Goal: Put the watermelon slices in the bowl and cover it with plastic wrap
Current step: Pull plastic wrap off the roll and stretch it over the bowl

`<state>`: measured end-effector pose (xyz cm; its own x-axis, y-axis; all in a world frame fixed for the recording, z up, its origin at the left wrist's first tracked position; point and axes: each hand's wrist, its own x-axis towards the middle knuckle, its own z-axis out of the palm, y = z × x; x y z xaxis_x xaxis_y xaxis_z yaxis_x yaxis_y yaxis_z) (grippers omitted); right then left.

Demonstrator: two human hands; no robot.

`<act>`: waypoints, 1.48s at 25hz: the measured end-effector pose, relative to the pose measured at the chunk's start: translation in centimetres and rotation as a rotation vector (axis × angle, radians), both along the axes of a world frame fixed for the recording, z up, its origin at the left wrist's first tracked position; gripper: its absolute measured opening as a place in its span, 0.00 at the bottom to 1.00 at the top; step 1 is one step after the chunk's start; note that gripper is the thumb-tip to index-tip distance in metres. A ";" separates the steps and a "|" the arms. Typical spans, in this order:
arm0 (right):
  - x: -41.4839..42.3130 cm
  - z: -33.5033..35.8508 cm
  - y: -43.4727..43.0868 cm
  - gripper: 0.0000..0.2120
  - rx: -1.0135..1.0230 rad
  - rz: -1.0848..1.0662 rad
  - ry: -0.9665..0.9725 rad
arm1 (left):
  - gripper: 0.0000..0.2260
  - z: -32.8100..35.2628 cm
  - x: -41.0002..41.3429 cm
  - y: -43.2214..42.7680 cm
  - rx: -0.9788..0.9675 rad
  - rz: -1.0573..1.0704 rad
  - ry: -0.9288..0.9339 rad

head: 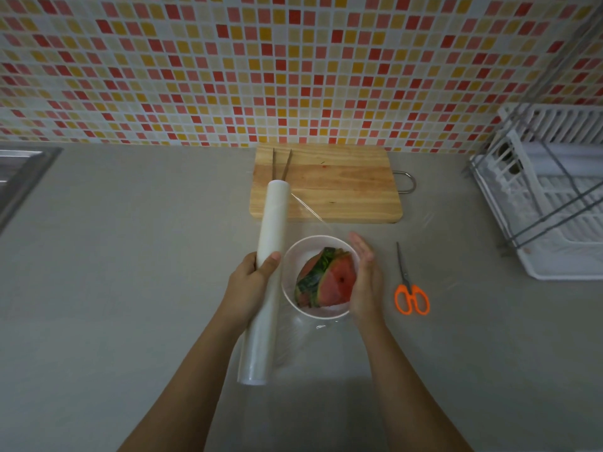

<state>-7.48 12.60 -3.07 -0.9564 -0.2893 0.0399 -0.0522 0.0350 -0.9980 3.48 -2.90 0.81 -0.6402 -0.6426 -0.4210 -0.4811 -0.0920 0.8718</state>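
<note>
The left hand [251, 288] has its grip closed round the roll of plastic wrap [272, 223], just left of the bowl [284, 278]. A clear sheet [310, 210] stretches from the roll across the bowl. The watermelon slices [336, 282] sit inside the bowl (rinds up), which stands on the tabletop [130, 256]. The right hand [367, 278] has its grip open, fingers straight against the bowl's right side. Orange scissors [411, 295] lie near on the right, and a cutting board [342, 184] lies behind.

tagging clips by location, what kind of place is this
Most likely a home kitchen counter: red-and-yellow mosaic tile backsplash, white plastic dish rack, rectangular wooden cutting board.
</note>
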 end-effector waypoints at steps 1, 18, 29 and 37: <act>0.0 -0.1 0.0 0.31 0.001 -0.020 -0.005 | 0.17 -0.1 0.0 0.0 -0.001 0.001 0.002; -0.9 -0.6 2.2 0.28 0.038 -0.017 -0.325 | 0.17 0.0 0.3 0.4 0.031 -0.071 -0.009; -0.4 -0.8 1.4 0.25 0.113 -0.015 -0.432 | 0.18 0.6 0.2 0.8 0.041 -0.030 -0.016; -1.3 -0.2 0.9 0.21 0.375 -0.039 -0.332 | 0.22 -0.8 1.6 0.0 0.188 -0.043 -0.040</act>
<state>-8.79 13.53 -3.27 -0.9104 -0.1890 -0.3681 0.2744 0.3900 -0.8789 5.12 -2.92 0.05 -0.6456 -0.5221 -0.5572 -0.5225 -0.2302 0.8210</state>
